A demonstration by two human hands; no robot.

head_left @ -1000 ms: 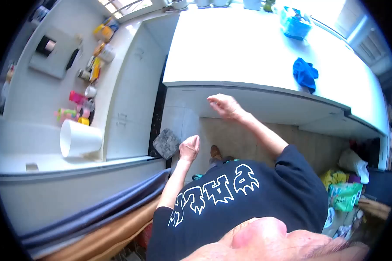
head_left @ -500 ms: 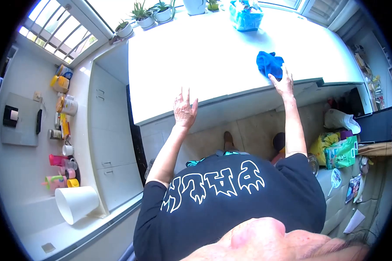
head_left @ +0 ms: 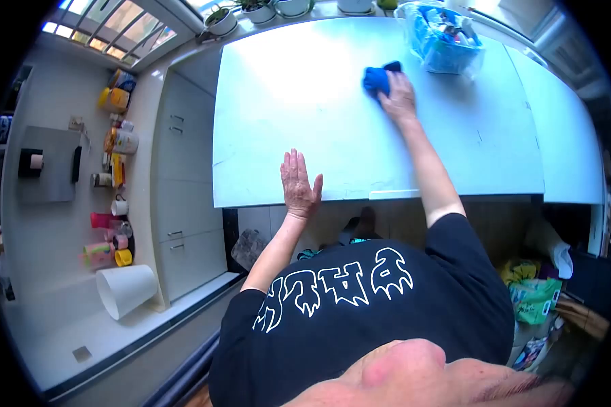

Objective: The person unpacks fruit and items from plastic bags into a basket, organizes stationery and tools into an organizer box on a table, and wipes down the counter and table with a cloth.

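A: Where is the right hand [head_left: 399, 100]?

B: Far out on the white table [head_left: 305, 129], arm stretched long. Its palm is pressed down on a blue cloth [head_left: 377, 79], fingers spread over the bunched fabric more than gripped around it. Most of the cloth shows to the left of the fingers.

A: And where does that cloth sit?

B: Toward the far edge of the tabletop, just left of a clear plastic bag [head_left: 442, 39] with blue items inside. Cloth and bag are near each other; I cannot tell whether they touch.

A: The left hand [head_left: 299, 182]?

B: Open and flat, fingers straight and together, lying palm down on the near edge of the table. It holds nothing.

A: What else is around?

B: Small potted plants [head_left: 222, 19] line the windowsill beyond the table. To the left runs a white counter [head_left: 146, 203] with cabinet fronts, carrying coloured mugs [head_left: 108, 239], a yellow container [head_left: 117, 99] and a white bucket [head_left: 125, 290] lying on its side. On the right, down on the floor, sit green and yellow bags [head_left: 533, 295]. The person wears a black shirt [head_left: 360, 305] with white lettering.
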